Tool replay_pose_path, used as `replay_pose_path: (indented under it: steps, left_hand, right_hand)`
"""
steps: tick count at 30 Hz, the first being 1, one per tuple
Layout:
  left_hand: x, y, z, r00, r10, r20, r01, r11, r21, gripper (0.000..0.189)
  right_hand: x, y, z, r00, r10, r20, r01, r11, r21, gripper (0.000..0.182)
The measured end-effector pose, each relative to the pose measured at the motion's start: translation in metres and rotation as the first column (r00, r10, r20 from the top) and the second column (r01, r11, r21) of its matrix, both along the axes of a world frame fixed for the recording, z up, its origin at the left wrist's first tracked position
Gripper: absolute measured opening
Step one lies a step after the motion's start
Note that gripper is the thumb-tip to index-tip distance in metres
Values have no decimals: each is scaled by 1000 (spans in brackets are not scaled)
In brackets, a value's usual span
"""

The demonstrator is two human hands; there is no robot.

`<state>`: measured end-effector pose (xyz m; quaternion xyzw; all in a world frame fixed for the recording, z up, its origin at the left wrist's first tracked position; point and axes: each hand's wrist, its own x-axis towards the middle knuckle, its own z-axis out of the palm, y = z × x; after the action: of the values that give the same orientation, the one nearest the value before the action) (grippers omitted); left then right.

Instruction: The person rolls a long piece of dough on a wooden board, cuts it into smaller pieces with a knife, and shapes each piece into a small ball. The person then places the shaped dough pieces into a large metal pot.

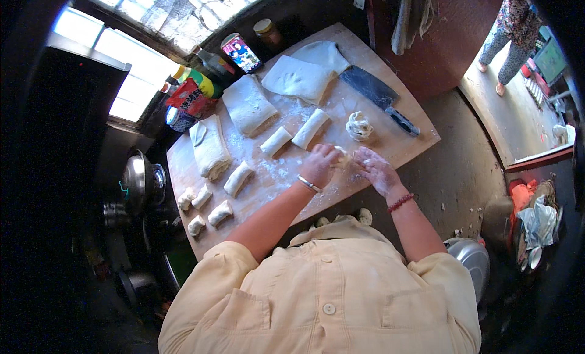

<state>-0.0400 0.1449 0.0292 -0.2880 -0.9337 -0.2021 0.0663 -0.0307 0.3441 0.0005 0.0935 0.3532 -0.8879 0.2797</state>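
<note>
My left hand (322, 163) has its fingers curled around a small piece of dough (341, 156) over the front edge of the floured wooden board (397, 152). Close on the dough's other side is my right hand (377, 169), dusted with flour; whether its fingertips grip the piece is hard to see. Just beyond the hands sits a twisted knot of dough (359, 126). Two short dough rolls (311, 129) lie to its left. A cleaver (372, 89) with a dark blade rests on the board's right side, its handle towards the right edge.
Folded dough slabs (250, 104) and a wide dough sheet (297, 79) cover the back. Smaller dough pieces (220, 213) lie at left. Bottles (215, 63), a red packet (189, 99) and a lit phone (241, 53) line the window side. A person (512, 38) stands beyond the doorway.
</note>
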Motion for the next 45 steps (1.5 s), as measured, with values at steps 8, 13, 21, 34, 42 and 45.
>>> replay_pose_path:
  steps: [8, 13, 21, 34, 42, 45]
  left_hand:
    - [-6, 26, -24, 944, -244, -222, 123, 884, -451, 28]
    - [7, 16, -28, 960, -178, -217, 87, 924, -373, 33]
    - [14, 22, 28, 1000, 22, 6, -19, 952, -306, 33]
    - [21, 6, -21, 969, 156, 189, -181, 976, 121, 17]
    - [19, -6, 15, 882, 294, 368, -426, 833, 354, 43]
    - [22, -34, 7, 666, 434, 607, -722, 580, 378, 50]
  right_hand:
    - [25, 24, 9, 996, -9, 85, -13, 968, 251, 37]
    - [17, 19, 16, 1000, 3, 26, -9, 965, 262, 31]
    - [-10, 14, 48, 992, -41, -122, 83, 931, 357, 24]
    - [-41, -13, 55, 969, 5, -249, 112, 882, 457, 22]
    - [-72, -51, 66, 845, 302, -440, 87, 735, 672, 28]
    - [-99, -81, 63, 629, 571, -527, 271, 474, 837, 35]
